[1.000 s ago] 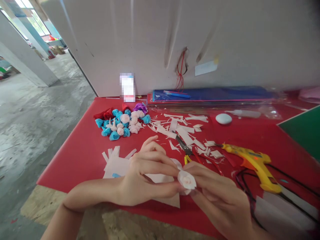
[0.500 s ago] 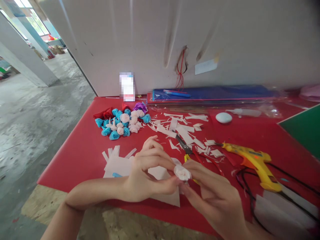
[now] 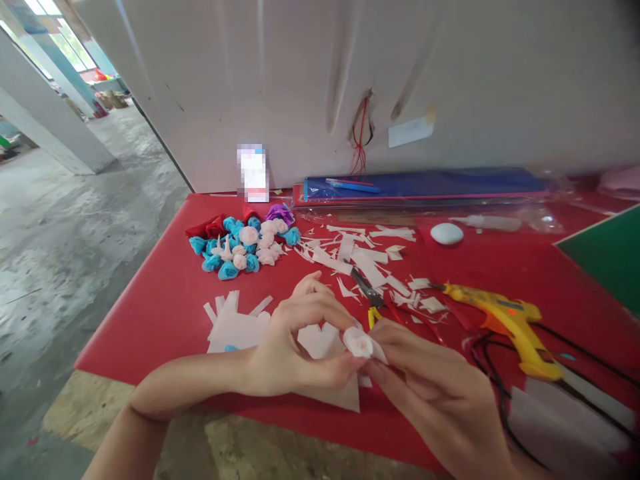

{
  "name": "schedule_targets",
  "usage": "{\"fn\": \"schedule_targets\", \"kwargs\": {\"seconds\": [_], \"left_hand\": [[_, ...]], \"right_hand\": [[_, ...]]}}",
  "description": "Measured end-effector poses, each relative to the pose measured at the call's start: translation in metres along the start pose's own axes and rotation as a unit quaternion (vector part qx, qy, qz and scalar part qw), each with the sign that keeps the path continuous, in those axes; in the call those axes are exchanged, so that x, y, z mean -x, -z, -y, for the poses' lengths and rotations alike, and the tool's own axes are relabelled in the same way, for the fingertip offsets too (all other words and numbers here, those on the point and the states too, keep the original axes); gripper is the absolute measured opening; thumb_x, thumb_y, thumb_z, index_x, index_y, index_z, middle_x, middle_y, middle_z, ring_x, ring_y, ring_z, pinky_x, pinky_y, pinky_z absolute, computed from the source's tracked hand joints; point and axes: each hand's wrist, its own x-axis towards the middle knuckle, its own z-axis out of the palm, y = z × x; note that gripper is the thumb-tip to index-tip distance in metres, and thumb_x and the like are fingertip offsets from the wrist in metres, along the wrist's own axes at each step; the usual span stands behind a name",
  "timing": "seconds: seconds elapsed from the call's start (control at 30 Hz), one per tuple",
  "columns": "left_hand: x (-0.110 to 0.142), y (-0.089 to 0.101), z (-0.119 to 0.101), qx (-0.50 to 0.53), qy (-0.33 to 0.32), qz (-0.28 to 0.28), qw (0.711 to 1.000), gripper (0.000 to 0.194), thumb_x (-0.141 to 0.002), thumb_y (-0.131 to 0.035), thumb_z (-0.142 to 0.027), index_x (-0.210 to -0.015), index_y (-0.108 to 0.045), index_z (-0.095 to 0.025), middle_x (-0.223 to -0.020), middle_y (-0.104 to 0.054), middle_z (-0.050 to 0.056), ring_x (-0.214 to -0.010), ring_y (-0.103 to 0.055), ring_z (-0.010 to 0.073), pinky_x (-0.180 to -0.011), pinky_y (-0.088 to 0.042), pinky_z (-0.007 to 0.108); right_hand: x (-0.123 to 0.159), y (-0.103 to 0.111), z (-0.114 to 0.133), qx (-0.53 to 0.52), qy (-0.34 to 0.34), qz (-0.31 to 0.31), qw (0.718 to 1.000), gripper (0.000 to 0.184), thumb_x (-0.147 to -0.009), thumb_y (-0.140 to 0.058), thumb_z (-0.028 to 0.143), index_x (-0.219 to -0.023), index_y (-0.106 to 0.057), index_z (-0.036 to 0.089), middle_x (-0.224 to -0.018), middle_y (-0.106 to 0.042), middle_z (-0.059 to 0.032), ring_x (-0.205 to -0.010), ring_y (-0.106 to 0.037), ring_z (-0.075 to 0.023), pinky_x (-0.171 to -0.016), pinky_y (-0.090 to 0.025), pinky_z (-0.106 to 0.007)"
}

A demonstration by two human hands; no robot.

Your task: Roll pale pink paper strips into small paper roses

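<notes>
Between both hands is a small white paper flower (image 3: 360, 344), its rolled centre facing me. My left hand (image 3: 303, 340) pinches its left side between thumb and forefinger. From the right, the thumb and fingers of my right hand (image 3: 430, 387) close on the flower and a loose white petal at its edge. White paper sheets (image 3: 240, 331) lie on the red tabletop under and beside my left hand. Just beyond the hands are scissors (image 3: 369, 291) with yellow showing on the handle, partly hidden by my right hand, among white paper scraps (image 3: 367, 267).
A yellow glue gun (image 3: 505, 323) with a black cord lies to the right. Blue, white, red and purple paper flowers (image 3: 240, 247) are heaped at the back left. A phone (image 3: 254, 173) leans on the wall. A white egg-shaped object (image 3: 447, 233) sits near a plastic bottle (image 3: 490, 223).
The flower has shifted slightly left and tilted in my fingers. More of a white petal now shows at its right side, by my right fingertips.
</notes>
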Motion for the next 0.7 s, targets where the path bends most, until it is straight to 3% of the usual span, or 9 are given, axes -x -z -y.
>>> {"fn": "schedule_targets", "kwargs": {"seconds": [0.47, 0.7], "left_hand": [[0.0023, -0.0075, 0.0016, 0.049, 0.059, -0.011, 0.997, 0.006, -0.066, -0.058, -0.011, -0.064, -0.055, -0.017, -0.064, -0.057, 0.000, -0.065, -0.050, 0.0125, -0.076, -0.040, 0.034], [0.0043, -0.0065, 0.0023, 0.073, 0.083, -0.012, 0.994, 0.006, -0.069, -0.056, -0.014, -0.064, -0.055, -0.017, -0.064, -0.056, 0.000, -0.066, -0.050, 0.0129, -0.079, -0.039, 0.035]], "right_hand": [[0.0054, -0.0028, -0.0014, 0.071, 0.073, -0.048, 0.994, 0.017, -0.072, -0.057, 0.004, -0.071, -0.057, 0.021, -0.060, -0.059, -0.0004, -0.055, -0.056, -0.0126, -0.051, -0.049, -0.023], [0.0081, -0.0043, -0.0045, -0.001, -0.004, -0.037, 0.999, 0.012, -0.074, -0.058, 0.010, -0.071, -0.058, 0.022, -0.062, -0.060, 0.0012, -0.055, -0.056, -0.0110, -0.051, -0.048, -0.019]]}}
